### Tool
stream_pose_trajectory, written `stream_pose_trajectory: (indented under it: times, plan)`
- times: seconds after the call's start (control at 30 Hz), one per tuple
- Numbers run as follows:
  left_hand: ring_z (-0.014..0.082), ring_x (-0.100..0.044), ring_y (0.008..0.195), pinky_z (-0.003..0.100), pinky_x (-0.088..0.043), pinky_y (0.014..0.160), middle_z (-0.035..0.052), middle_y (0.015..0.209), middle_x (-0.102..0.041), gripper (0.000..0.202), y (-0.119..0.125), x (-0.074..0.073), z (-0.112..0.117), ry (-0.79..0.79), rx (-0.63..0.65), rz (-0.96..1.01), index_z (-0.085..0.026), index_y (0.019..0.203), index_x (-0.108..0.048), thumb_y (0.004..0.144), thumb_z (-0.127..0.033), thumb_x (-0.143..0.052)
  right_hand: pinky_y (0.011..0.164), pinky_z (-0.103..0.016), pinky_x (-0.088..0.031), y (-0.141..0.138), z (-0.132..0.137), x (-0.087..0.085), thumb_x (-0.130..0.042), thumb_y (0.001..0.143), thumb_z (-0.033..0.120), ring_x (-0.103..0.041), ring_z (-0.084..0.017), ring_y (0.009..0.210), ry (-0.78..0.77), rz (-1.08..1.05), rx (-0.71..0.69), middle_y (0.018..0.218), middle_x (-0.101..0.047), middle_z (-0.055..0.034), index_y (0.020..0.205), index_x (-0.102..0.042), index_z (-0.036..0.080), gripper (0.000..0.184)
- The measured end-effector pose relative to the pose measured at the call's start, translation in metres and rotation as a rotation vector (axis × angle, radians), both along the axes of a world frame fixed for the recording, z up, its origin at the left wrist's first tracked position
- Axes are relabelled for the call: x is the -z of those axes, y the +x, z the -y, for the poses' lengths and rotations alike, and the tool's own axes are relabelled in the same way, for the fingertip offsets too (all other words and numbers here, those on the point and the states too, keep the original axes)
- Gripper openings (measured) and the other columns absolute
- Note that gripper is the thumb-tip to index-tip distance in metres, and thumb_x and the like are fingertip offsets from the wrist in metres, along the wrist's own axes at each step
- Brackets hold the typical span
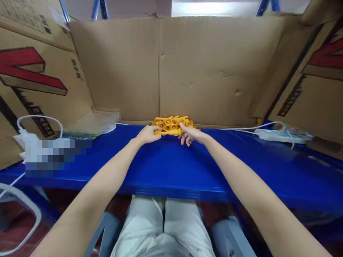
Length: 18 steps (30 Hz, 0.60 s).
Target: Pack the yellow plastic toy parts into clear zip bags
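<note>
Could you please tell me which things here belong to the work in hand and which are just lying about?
In the work: yellow tubes, left hand, right hand, blue table.
Just lying about, it seems: clear plastic at left, white power strip at right.

We count one left hand (pixel 148 134), one right hand (pixel 194 134), one pile of yellow tubes (pixel 171 123) too crowded to number between them, one power strip (pixel 281 135) rightward and one blue table (pixel 171 164) beneath.

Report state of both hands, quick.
Left hand: partly curled at the left end of the yellow pieces; grip can't be told.
Right hand: open, thumb and fingers apart, at their right end; nothing clearly gripped.
</note>
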<state>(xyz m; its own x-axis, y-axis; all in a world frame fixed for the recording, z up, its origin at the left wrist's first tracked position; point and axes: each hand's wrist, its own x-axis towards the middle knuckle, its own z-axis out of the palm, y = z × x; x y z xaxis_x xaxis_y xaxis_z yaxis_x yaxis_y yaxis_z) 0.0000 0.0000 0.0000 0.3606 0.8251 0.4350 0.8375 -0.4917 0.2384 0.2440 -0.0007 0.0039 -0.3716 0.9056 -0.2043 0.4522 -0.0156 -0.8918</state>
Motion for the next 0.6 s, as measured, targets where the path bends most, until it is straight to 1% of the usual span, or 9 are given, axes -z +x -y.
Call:
stream_pose_trajectory:
  times: [0.07, 0.1, 0.17, 0.2, 0.23, 0.3, 0.37, 0.43, 0.6]
  plan:
    - [0.0155, -0.05, 0.059, 0.026, -0.034, 0.057, 0.0001, 0.063, -0.058, 0.035, 0.0, 0.001, -0.001, -0.008, -0.003, 0.007, -0.02, 0.091, -0.069, 0.068, -0.041, -0.054, 0.046, -0.02, -0.048, 0.006, 0.001, -0.001, -0.047, 0.089, 0.055, -0.065, -0.012, 0.058, 0.07, -0.084, -0.048, 0.095, -0.069, -0.0112, 0.109, -0.051, 0.016, 0.044]
    - [0.0155, -0.05, 0.06, 0.026, -0.034, 0.057, 0.0002, 0.063, -0.059, 0.034, -0.001, 0.001, -0.001, -0.011, -0.004, 0.01, -0.02, 0.091, -0.069, 0.068, -0.041, -0.055, 0.051, -0.02, -0.05, 0.008, 0.001, -0.001, -0.059, 0.085, 0.048, -0.067, -0.012, 0.063, 0.1, -0.114, -0.065, 0.099, -0.069, -0.0091, 0.111, -0.051, 0.018, 0.04]
    - [0.0154, -0.051, 0.06, 0.026, -0.035, 0.058, 0.0003, 0.063, -0.059, 0.033, -0.001, 0.002, -0.001, -0.016, -0.004, 0.014, -0.019, 0.091, -0.069, 0.068, -0.039, -0.055, 0.058, -0.019, -0.052, 0.01, 0.001, -0.001, -0.073, 0.076, 0.032, -0.068, -0.011, 0.068, 0.159, -0.15, -0.084, 0.099, -0.069, -0.0059, 0.109, -0.052, 0.02, 0.041]
    - [0.0154, -0.052, 0.06, 0.026, -0.036, 0.058, 0.0004, 0.064, -0.06, 0.033, -0.001, 0.002, -0.001, -0.017, -0.003, 0.017, -0.019, 0.09, -0.07, 0.068, -0.038, -0.056, 0.059, -0.019, -0.052, 0.009, 0.001, 0.0, -0.075, 0.074, 0.028, -0.068, -0.011, 0.067, 0.178, -0.154, -0.088, 0.096, -0.07, -0.0054, 0.105, -0.053, 0.019, 0.039]
    - [0.0153, -0.052, 0.06, 0.026, -0.036, 0.059, 0.0005, 0.064, -0.06, 0.032, -0.001, 0.002, -0.001, -0.016, -0.002, 0.019, -0.019, 0.09, -0.069, 0.068, -0.038, -0.056, 0.058, -0.02, -0.052, 0.008, 0.001, 0.0, -0.074, 0.075, 0.027, -0.067, -0.011, 0.064, 0.182, -0.155, -0.094, 0.093, -0.07, -0.006, 0.099, -0.056, 0.017, 0.033]
    - [0.0155, -0.052, 0.061, 0.026, -0.036, 0.059, 0.0006, 0.065, -0.061, 0.032, 0.0, 0.001, -0.001, -0.009, -0.003, 0.022, -0.019, 0.09, -0.069, 0.068, -0.038, -0.057, 0.054, -0.021, -0.052, 0.004, -0.001, 0.002, -0.066, 0.082, 0.035, -0.065, -0.011, 0.056, 0.159, -0.169, -0.098, 0.082, -0.071, -0.0087, 0.086, -0.058, 0.014, 0.023]
    - [0.0156, -0.053, 0.06, 0.026, -0.036, 0.059, 0.0005, 0.065, -0.061, 0.032, 0.001, 0.001, 0.0, 0.0, -0.009, 0.026, -0.019, 0.091, -0.068, 0.068, -0.038, -0.057, 0.047, -0.022, -0.05, 0.0, -0.003, 0.005, -0.052, 0.089, 0.046, -0.06, -0.011, 0.047, 0.126, -0.188, -0.074, 0.068, -0.07, -0.0104, 0.075, -0.058, 0.013, 0.036]
    - [0.0158, -0.053, 0.061, 0.026, -0.036, 0.06, 0.0004, 0.065, -0.061, 0.031, 0.002, 0.0, 0.001, 0.011, -0.02, 0.025, -0.02, 0.091, -0.068, 0.069, -0.038, -0.057, 0.037, -0.022, -0.045, -0.004, -0.005, 0.007, -0.041, 0.091, 0.054, -0.054, -0.011, 0.038, 0.096, -0.192, -0.029, 0.055, -0.065, -0.0096, 0.069, -0.057, 0.014, 0.049]
    - [0.0171, -0.057, 0.064, 0.026, -0.038, 0.06, 0.0009, 0.068, -0.064, 0.03, 0.002, 0.0, 0.001, 0.024, -0.049, -0.016, -0.021, 0.092, -0.067, 0.07, -0.04, -0.058, 0.027, -0.018, -0.033, -0.009, -0.005, 0.009, -0.039, 0.09, 0.059, -0.045, -0.008, 0.029, 0.057, -0.199, 0.036, 0.043, -0.056, -0.0059, 0.061, -0.054, 0.016, 0.055]
